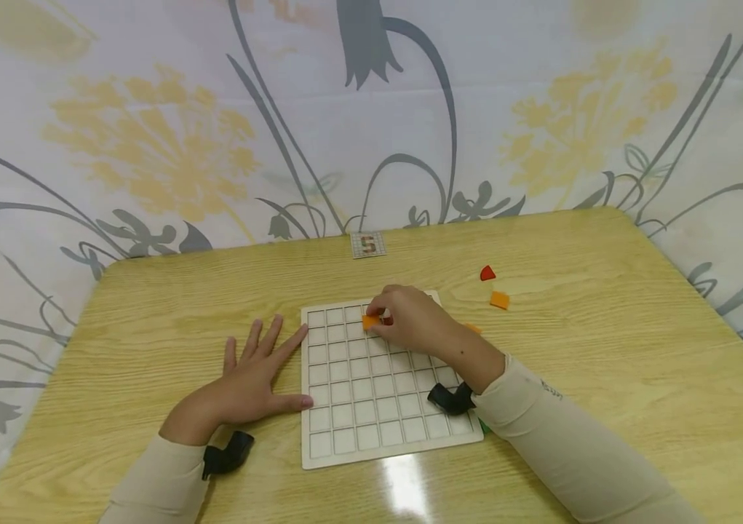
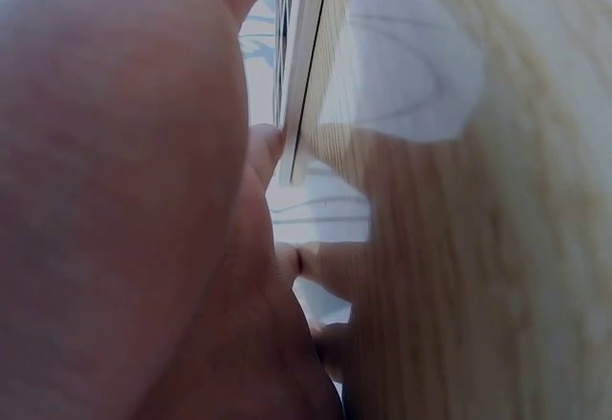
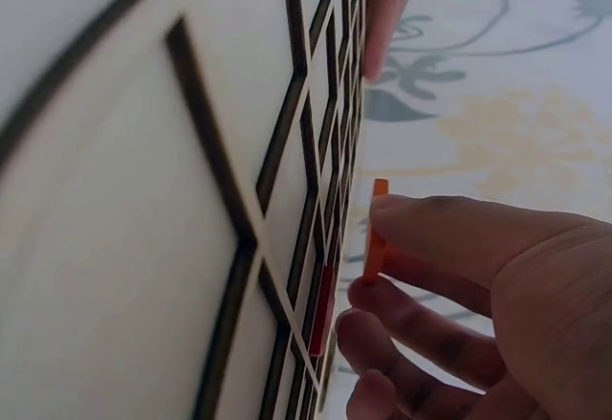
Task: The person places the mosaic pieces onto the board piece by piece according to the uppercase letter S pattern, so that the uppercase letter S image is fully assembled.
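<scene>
The orange tile (image 1: pixel 370 322) is just above the grid board (image 1: pixel 335 442), over its far rows, and the right wrist view shows a thin gap between them. The right hand (image 1: pixel 417 322) pinches it between thumb and fingertips, the remaining fingers loosely bent. A good way to handle this would be to bring the tile almost flat over one square, match its edges to the raised lines, then let one edge touch first and ease the rest down with a fingertip. A red piece (image 3: pixel 322 310) sits in the grid close by, so the curled fingers should keep clear of it or they could nudge it out. The left hand (image 1: pixel 243 389) is spread wide and holds nothing, its thumb and index fingertips against the board's left edge; light, even pressure there should stop the board sliding. Farther out on the table (image 1: pixel 181 291), a patterned card (image 1: pixel 368 244) lies beyond the board, worth a glance for orientation, while a loose red piece (image 1: pixel 487 273) and another orange tile (image 1: pixel 499 300) lie to the right.
</scene>
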Demonstrator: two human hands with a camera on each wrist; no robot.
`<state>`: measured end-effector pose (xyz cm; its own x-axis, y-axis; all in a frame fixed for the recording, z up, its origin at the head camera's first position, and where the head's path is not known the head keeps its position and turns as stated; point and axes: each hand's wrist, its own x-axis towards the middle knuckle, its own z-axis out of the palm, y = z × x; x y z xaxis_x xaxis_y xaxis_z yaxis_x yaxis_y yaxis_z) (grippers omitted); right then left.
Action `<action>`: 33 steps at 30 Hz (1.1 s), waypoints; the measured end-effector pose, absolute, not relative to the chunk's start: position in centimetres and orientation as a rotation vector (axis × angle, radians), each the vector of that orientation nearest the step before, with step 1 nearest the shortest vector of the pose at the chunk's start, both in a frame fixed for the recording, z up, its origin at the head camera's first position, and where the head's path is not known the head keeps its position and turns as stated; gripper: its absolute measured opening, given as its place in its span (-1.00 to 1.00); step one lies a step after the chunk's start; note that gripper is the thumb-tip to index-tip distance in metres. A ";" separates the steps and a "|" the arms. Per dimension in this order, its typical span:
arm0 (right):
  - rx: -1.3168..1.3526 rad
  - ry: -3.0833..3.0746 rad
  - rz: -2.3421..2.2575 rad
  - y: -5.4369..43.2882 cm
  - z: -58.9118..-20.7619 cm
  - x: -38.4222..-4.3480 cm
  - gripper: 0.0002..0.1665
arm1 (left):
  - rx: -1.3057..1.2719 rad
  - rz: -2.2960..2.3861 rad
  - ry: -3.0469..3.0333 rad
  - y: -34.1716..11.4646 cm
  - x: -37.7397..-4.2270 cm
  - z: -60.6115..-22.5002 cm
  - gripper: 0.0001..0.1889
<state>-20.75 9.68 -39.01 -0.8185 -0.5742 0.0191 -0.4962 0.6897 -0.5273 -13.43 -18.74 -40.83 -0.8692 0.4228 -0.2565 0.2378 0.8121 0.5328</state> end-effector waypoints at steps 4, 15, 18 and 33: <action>-0.874 2.730 -0.783 9.8 -39.2 -20.8 -0.77 | 0.494 0.692 2.633 -18.8 -13.6 -41.1 0.09; -0.864 2.718 -0.768 9.9 -39.4 -20.8 -0.77 | 0.493 0.696 2.635 -18.7 -13.5 -41.1 0.09; -0.870 2.718 -0.758 9.9 -39.4 -20.8 -0.77 | 0.490 0.699 2.635 -18.7 -13.5 -41.0 0.09; -0.866 2.731 -0.720 9.9 -39.6 -21.0 -0.74 | 0.486 0.688 2.638 -18.8 -13.6 -41.2 0.09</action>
<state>-20.97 9.87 -39.59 -0.8121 -0.5827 -0.0303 -0.4920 0.7118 -0.5012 -13.58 -18.83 -41.25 -0.8717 0.4136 -0.2627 0.2327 0.8213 0.5208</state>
